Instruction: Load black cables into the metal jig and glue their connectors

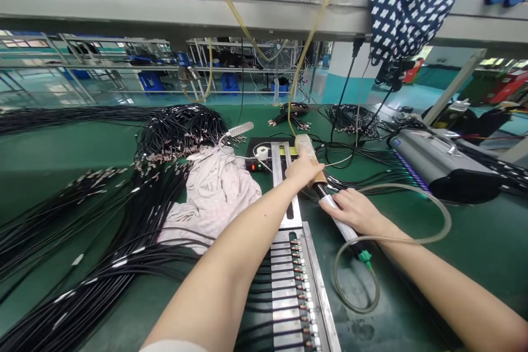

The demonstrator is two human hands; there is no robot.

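Observation:
My left hand (304, 168) is closed around the tan upper body of a long pen-shaped tool (314, 176) that lies slanted on the green bench. My right hand (355, 210) grips the same tool lower down, on its white and black shaft, just above a green fitting (364, 256). A clear hose (429, 214) loops from that fitting across the bench. Just left of the tool lies a metal jig (289, 269) with a row of black cable ends clamped in its slots. My left forearm crosses over the jig.
Bundles of black cables (124, 242) cover the left of the bench, beside a crumpled pink cloth (214, 192). A black control box (259, 157) sits behind the jig. A grey machine (437, 162) lies at right. A spotted cloth (408, 11) hangs from the overhead shelf.

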